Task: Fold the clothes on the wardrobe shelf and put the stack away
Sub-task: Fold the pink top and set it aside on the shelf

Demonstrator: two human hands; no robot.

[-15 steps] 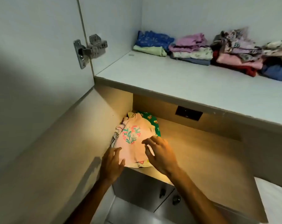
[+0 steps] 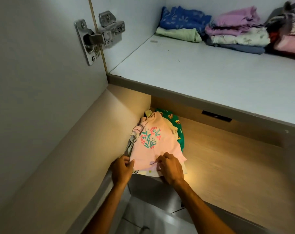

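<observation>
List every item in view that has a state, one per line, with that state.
pink top: folded, on top of the lower-shelf stack
green garment: lying under the pink top
left hand: grip pinching the pink top's near-left edge
right hand: fingers pressing on the pink top's near edge
upper-shelf piles: folded, stacked at the back
door hinge: door open

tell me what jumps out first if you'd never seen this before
A pink top with a flower print tops a small pile on the lit wooden lower shelf, with the left hand and right hand at its near edge. Above, folded clothes line the back of the white shelf.
</observation>
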